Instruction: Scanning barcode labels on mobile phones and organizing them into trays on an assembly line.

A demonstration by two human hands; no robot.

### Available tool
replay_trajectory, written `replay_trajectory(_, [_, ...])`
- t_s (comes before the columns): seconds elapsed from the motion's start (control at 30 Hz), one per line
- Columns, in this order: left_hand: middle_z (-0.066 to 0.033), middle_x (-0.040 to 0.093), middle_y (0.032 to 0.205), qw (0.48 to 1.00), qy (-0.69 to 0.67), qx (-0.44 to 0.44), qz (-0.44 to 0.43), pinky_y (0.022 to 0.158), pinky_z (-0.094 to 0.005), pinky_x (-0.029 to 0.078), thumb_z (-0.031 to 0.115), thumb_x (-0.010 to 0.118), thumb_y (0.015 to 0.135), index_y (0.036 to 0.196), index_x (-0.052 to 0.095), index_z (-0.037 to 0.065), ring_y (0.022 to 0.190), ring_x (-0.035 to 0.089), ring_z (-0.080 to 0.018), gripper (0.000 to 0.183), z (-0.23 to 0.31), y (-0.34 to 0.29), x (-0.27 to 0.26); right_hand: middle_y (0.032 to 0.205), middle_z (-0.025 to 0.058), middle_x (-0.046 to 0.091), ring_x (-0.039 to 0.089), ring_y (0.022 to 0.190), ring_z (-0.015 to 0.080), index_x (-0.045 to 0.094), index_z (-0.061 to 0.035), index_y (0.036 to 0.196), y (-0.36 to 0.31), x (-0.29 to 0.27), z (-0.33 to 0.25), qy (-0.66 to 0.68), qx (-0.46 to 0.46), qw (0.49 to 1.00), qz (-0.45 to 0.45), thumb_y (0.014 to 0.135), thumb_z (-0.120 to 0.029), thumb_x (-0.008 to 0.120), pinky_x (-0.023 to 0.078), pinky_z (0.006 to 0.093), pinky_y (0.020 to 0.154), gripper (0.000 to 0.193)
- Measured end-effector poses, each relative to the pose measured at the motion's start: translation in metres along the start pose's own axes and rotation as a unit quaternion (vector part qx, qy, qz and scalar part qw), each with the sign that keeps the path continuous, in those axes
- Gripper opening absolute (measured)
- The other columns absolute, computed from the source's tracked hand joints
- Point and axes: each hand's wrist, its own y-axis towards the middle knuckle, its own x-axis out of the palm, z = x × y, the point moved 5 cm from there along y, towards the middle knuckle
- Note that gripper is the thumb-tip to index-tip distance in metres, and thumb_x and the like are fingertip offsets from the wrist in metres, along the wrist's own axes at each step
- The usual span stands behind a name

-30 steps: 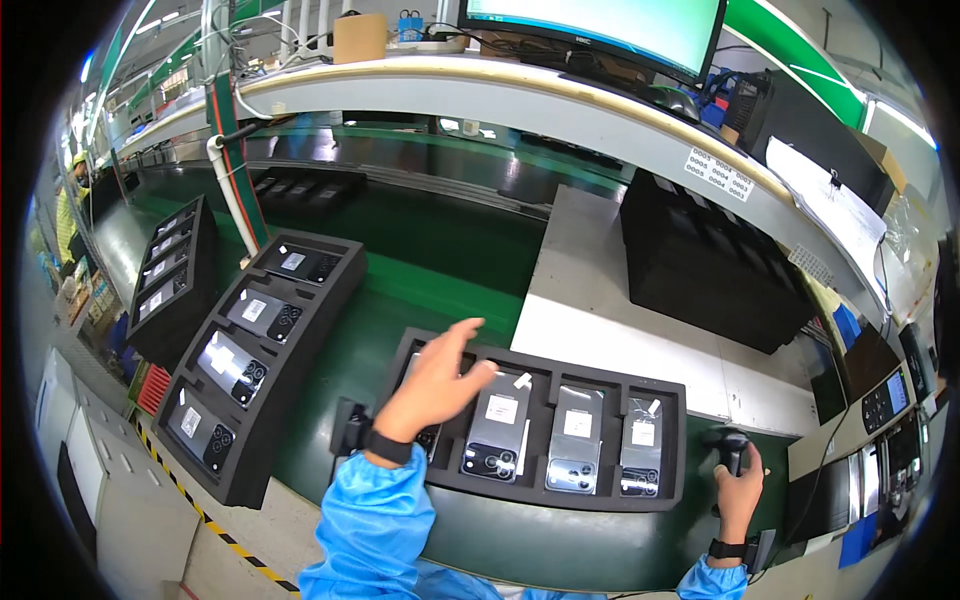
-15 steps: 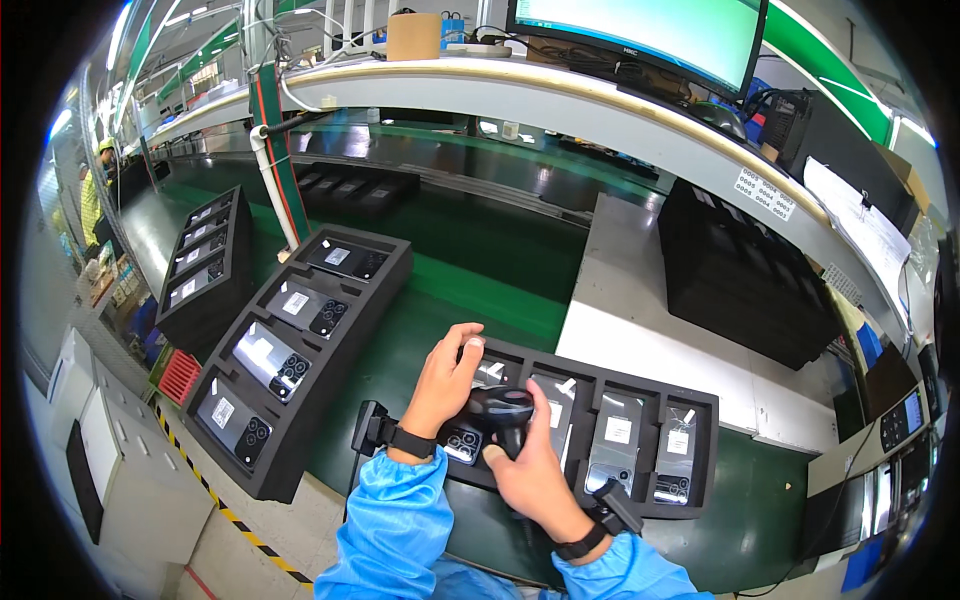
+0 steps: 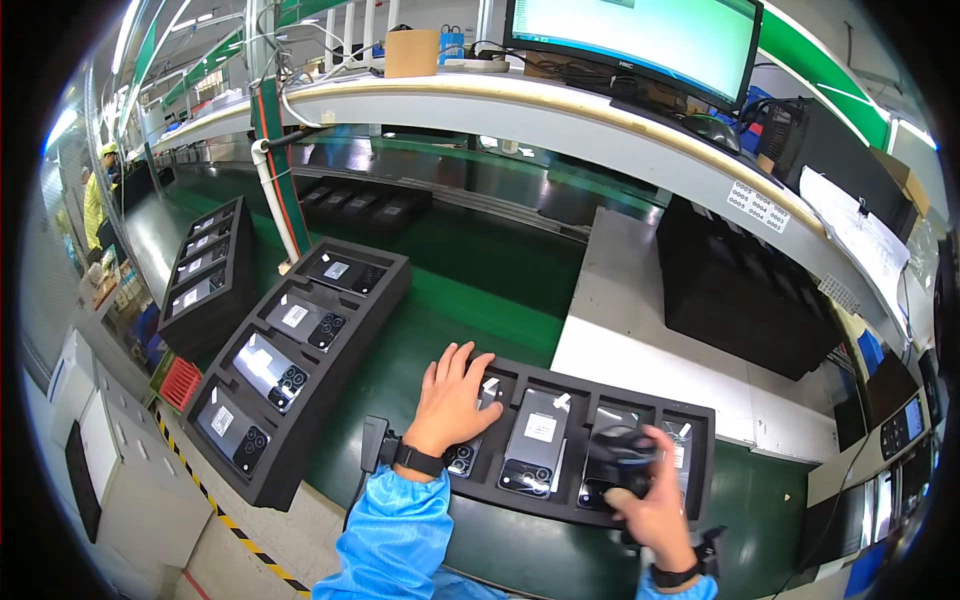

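Note:
A black foam tray (image 3: 572,378) of smartphones lies on the green bench in front of me. My left hand (image 3: 452,402) rests with fingers spread over its leftmost slot, partly covering the phone (image 3: 462,458) there. My right hand (image 3: 652,500) grips a black handheld barcode scanner (image 3: 622,446), blurred by motion. The scanner is above the third phone and hides most of it. Between my hands, the second phone (image 3: 535,440) shows a white label and a camera cluster. The rightmost phone (image 3: 681,445) is partly behind my right hand.
Another foam tray of phones (image 3: 395,290) stands to the left, with a further tray (image 3: 236,270) beyond it. Stacked black trays (image 3: 735,290) sit at the right under a shelf (image 3: 450,88). The shelf bears a monitor (image 3: 640,45) and a cardboard roll (image 3: 412,53).
My right hand has carried the scanner rightward, from near the left phones to above the third. My left hand has moved slightly and now spreads over the leftmost slot.

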Motion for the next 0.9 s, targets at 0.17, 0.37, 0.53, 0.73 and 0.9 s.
replay_trajectory(0.17, [-0.0202,0.036,0.157,0.997,0.035,-0.015,-0.065,0.12,-0.0512,0.029,0.041,0.079,0.075,0.151,0.043,0.012,0.15,0.026,-0.0417,0.089,0.001,0.001,-0.001,0.122,0.0135,0.057,0.06,0.104,0.0238,0.035,-0.0153,0.148,-0.026,-0.139,0.036,-0.066,-0.11,0.965,0.229,0.065,0.018,0.055,0.05,0.0293,0.089,0.091])
replay_trajectory(0.37, [-0.0262,0.04,0.155,0.993,-0.075,0.012,-0.094,0.121,-0.0472,0.03,0.036,0.081,0.075,0.15,0.042,0.004,0.149,0.03,-0.0438,0.091,-0.012,0.009,-0.011,0.119,0.0161,0.062,0.064,0.101,0.0299,0.038,-0.0126,0.147,-0.086,-0.24,0.097,-0.229,-0.032,0.887,0.399,0.065,0.016,0.056,0.051,0.0323,0.088,0.089])
replay_trajectory(0.53, [-0.02,0.051,0.147,0.957,-0.28,-0.038,-0.058,0.119,-0.0381,0.032,0.013,0.069,0.082,0.146,0.047,0.001,0.143,0.043,-0.0308,0.068,-0.031,0.008,-0.014,0.112,0.0221,0.068,0.066,0.107,0.0398,0.04,-0.0108,0.147,-0.1,-0.27,0.109,-0.199,-0.041,0.882,0.425,0.066,0.014,0.058,0.049,0.0363,0.096,0.086])
replay_trajectory(0.73, [-0.0117,0.056,0.134,0.912,-0.393,-0.115,-0.038,0.113,-0.0315,0.035,0.003,0.056,0.082,0.138,0.054,-0.001,0.133,0.049,-0.0216,0.056,-0.033,0.0,0.001,0.115,0.0259,0.067,0.063,0.11,0.047,0.04,-0.0131,0.147,-0.09,-0.272,0.105,-0.27,0.022,0.853,0.446,0.072,0.01,0.062,0.05,0.0477,0.094,0.082])
replay_trajectory(0.9, [-0.0161,0.057,0.135,0.927,-0.355,-0.115,-0.027,0.115,-0.0335,0.032,0.005,0.057,0.083,0.133,0.057,-0.002,0.135,0.047,-0.0258,0.051,0.001,-0.002,0.02,0.103,0.0257,0.069,0.066,0.097,0.0469,0.042,-0.0153,0.144,-0.077,-0.269,0.095,-0.294,0.038,0.843,0.45,0.079,-0.006,0.066,0.052,0.051,0.086,0.07])
